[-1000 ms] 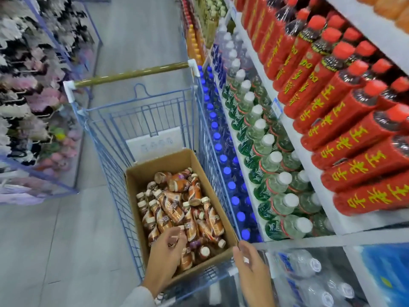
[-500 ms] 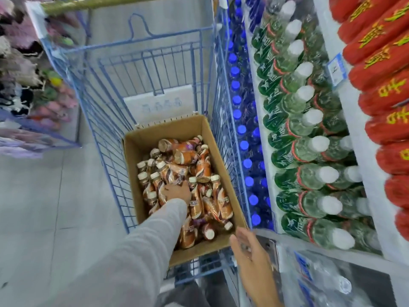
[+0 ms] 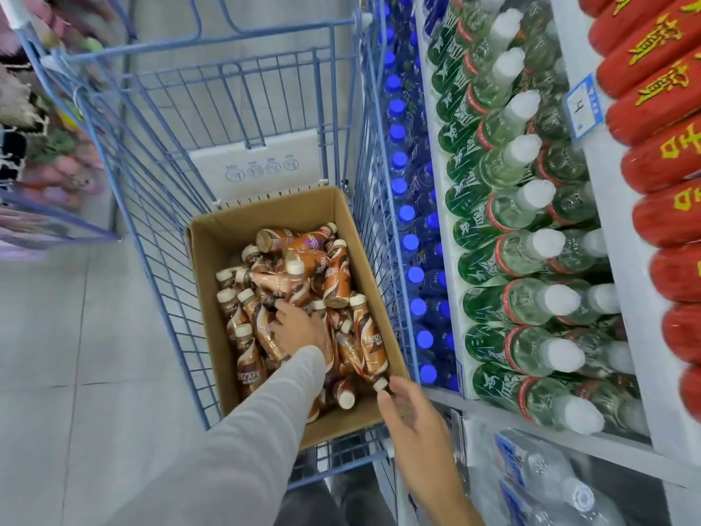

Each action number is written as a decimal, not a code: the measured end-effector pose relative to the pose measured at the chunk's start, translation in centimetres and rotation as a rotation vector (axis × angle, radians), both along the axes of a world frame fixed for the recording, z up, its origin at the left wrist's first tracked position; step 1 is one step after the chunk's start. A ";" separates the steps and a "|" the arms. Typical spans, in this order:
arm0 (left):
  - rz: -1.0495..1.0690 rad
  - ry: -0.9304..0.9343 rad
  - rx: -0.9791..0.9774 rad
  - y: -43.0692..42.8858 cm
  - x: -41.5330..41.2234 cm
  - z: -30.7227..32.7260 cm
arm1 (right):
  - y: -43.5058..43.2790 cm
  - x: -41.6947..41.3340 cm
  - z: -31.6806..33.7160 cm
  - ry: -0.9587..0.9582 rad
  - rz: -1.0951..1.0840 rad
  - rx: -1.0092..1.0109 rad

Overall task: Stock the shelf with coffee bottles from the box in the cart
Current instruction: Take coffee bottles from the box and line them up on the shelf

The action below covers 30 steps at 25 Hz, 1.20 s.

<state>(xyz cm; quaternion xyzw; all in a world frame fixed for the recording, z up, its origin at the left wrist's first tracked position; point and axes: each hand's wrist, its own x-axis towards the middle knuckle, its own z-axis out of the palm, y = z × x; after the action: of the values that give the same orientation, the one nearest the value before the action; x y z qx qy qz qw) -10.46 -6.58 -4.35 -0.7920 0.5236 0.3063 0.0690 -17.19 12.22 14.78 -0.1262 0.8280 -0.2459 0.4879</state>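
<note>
Reaching into the cardboard box (image 3: pixel 205 267) at frame centre, the left hand (image 3: pixel 299 330) lies on the heaped coffee bottles (image 3: pixel 335 282), grip hidden; the right hand (image 3: pixel 415 419), fingers loosely spread, hovers at the box's lower right corner in the blue cart (image 3: pixel 151 146)

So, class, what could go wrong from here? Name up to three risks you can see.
1. The coffee bottles lie loosely heaped in the box; the left hand is in the heap, so pulling one may tumble others.
2. The right hand is at one bottle's cap at the box's near corner; a cap-only hold could slip.
3. The green bottles crowd the shelf beside the cart; a lifting arm might knock them.
</note>
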 end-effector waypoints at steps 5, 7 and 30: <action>0.030 0.479 0.001 1.4 4.5 4.4 | -2.9 -0.5 -0.6 -0.035 0.028 -0.036; 0.176 0.676 0.076 2.3 6.9 7.4 | -5.2 -0.7 -2.0 -0.023 0.050 -0.042; 0.292 0.862 0.090 0.5 14.9 18.7 | -21.0 -0.1 -11.2 0.238 -0.033 -0.052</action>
<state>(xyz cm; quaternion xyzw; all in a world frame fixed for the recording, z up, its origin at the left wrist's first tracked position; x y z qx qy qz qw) 4.47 -6.12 14.37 -0.6539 0.3735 0.6370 -0.1646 -17.27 -8.75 3.54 -0.1536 0.8754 -0.2584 0.3786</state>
